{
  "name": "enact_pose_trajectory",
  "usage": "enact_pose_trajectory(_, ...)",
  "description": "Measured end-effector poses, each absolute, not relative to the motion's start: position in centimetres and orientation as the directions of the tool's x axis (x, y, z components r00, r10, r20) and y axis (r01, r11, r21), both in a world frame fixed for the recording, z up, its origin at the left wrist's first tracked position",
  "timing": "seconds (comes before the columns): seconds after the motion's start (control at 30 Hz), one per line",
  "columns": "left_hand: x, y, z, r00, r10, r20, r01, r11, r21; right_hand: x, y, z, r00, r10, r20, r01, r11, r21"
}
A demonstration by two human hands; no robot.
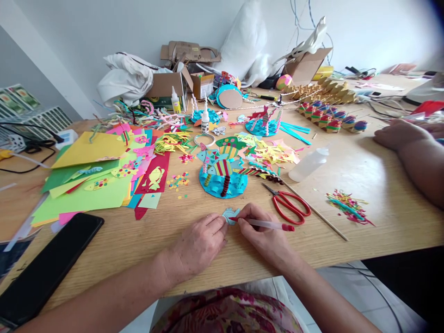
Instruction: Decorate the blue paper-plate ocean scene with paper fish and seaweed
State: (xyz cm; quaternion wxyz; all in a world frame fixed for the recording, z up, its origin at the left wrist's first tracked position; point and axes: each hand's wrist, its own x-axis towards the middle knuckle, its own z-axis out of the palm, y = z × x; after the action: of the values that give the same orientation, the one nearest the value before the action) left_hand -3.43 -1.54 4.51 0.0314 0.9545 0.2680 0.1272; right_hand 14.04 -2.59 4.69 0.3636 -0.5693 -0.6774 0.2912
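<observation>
Light-blue paper cutout [230,212] lies just nearside of the blue disc [237,188], between both hands, long axis unclear; left hand [204,238], fingers together, holds it; right hand [266,238] pinches a pen [262,223], tip touching it.

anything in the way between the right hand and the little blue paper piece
Nothing visible: the right hand holds a red-tipped pen with its tip at the blue paper piece, and the left hand's fingers are at its left edge.
</observation>
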Motion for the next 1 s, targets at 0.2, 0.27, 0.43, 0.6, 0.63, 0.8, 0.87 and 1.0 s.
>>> enact_pose_trajectory(0.2, -3.45, -1.53, 4.29, 0.821, 0.514, 0.251, 0.504, -0.857, 0.105, 14.11, -3.07, 4.63, -0.074, 0.988, 0.133, 0.544, 0.152, -0.825)
enact_pose_trajectory(0.27, -3.46, -1.55, 4.33, 0.824, 0.505, 0.256, 0.498, -0.862, 0.099, 14.01, -3.01, 4.65, -0.087, 0.987, 0.137, 0.553, 0.162, -0.817)
enact_pose_trajectory(0.43, -3.4, -1.54, 4.45, 0.824, 0.517, 0.233, 0.505, -0.856, 0.111, 13.84, -2.82, 4.74, -0.102, 0.985, 0.136, 0.559, 0.17, -0.811)
enact_pose_trajectory(0.6, -3.4, -1.51, 4.38, 0.823, 0.517, 0.234, 0.505, -0.855, 0.116, 13.79, -2.93, 4.8, -0.108, 0.983, 0.147, 0.565, 0.182, -0.805)
enact_pose_trajectory(0.63, -3.42, -1.51, 4.37, 0.823, 0.514, 0.24, 0.502, -0.857, 0.112, 13.77, -2.94, 4.82, -0.107, 0.983, 0.147, 0.567, 0.182, -0.804)
enact_pose_trajectory(0.8, -3.49, -1.53, 4.4, 0.822, 0.513, 0.248, 0.501, -0.858, 0.114, 13.76, -2.89, 4.84, -0.11, 0.981, 0.157, 0.582, 0.192, -0.79)
enact_pose_trajectory(0.87, -3.49, -1.52, 4.39, 0.824, 0.511, 0.247, 0.498, -0.859, 0.116, 13.78, -2.9, 4.81, -0.101, 0.981, 0.165, 0.594, 0.192, -0.782)
enact_pose_trajectory(1.0, -3.44, -1.54, 4.33, 0.822, 0.513, 0.248, 0.5, -0.858, 0.117, 13.84, -2.99, 4.83, -0.086, 0.978, 0.189, 0.611, 0.201, -0.766)
